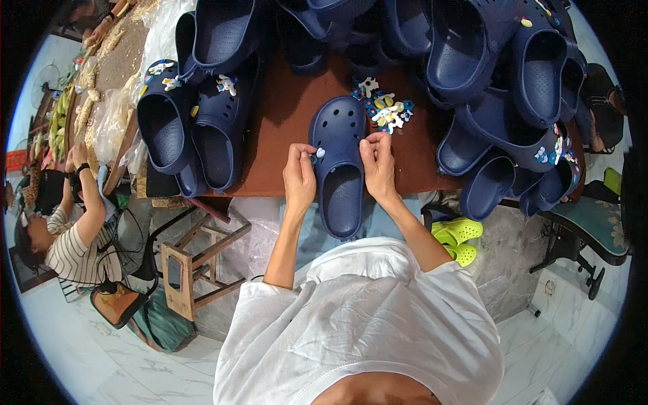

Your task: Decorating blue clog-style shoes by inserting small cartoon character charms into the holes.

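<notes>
Clog in hand: we hold a navy blue clog (339, 169) between both hands at the near edge of the brown table (283, 108), toe pointing away from us, heel hanging past the edge toward our white shirt (358, 324).
Left hand: our left hand (299, 177) grips the clog's left rim, fingers curled narrow, thumb and fingertip pinched on a small pale charm (320, 152) that sits on the upper by the rim.
Right hand: our right hand (378, 165) clasps the right rim of the same clog, fingers closed on its edge; we cannot tell whether it pinches anything else.
Charms: a loose heap of small colourful charms (386, 111) lies on the table just beyond our right hand, beside the clog's toe.
Left pile: several navy clogs (196, 128), some already bearing charms, lie to the left on the table.
Right pile: a bigger heap of navy clogs (513, 88) fills the table's right and far side.
Below the table: a pair of lime green clogs (457, 239) rests on the floor to our right; a wooden stool (192, 266) stands to our left.
Nearby: another person in a striped shirt (71, 250) sits well to the left.
</notes>
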